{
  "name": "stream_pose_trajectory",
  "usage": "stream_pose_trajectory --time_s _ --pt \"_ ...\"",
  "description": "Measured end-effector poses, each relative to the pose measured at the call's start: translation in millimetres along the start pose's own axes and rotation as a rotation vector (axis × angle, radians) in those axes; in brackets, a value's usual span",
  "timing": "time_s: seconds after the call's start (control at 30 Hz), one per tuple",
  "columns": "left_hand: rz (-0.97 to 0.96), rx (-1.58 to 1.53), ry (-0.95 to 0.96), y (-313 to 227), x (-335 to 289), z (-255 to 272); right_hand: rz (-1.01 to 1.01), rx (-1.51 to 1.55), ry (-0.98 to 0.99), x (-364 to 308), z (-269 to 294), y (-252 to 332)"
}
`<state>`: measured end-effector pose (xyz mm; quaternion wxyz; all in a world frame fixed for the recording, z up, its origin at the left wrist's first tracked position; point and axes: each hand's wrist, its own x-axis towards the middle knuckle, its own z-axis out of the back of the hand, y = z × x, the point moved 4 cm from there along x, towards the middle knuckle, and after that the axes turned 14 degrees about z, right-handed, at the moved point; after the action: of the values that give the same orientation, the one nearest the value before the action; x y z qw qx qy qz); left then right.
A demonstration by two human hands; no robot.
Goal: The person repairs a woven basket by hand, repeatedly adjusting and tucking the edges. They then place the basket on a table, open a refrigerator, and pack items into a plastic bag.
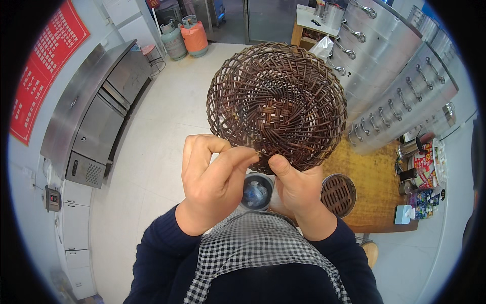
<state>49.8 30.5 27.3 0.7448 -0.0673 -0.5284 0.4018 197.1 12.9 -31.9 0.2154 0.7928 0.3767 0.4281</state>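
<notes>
Wicker basket (276,114), dark brown and round, is up in the air right in the middle, just beyond both hands, with the crisscross weave of its base showing. The right hand (301,195) has it by the near edge: thumb pressed on the side facing the wearer, other fingers tucked behind, so can't tell how those sit. The left hand (210,180) is just left of that thumb, with thumb and index finger pressed together in a pinch right at the near rim. Whatever's between the tips is too small to make out.

Below the basket there's a grey bin (255,191) with a plastic bag in it, then a wooden table (377,205) to the right with a round slotted tray (338,196) on its left edge. Big metal steamers (372,55) are stacked far right. Steel counter (104,119) runs along the left, and two gas cylinders (195,38) stand at the far left.
</notes>
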Motion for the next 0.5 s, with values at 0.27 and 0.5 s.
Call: stream_pose_trajectory --time_s 0.27,0.5 --pt "0.035 -0.025 0.07 2.9 3.8 0.3 0.036 -0.058 0.005 0.2 0.5 -0.3" --pt "0.152 -0.119 0.112 4.5 6.3 1.1 0.014 -0.103 0.018 0.3 0.1 1.0"
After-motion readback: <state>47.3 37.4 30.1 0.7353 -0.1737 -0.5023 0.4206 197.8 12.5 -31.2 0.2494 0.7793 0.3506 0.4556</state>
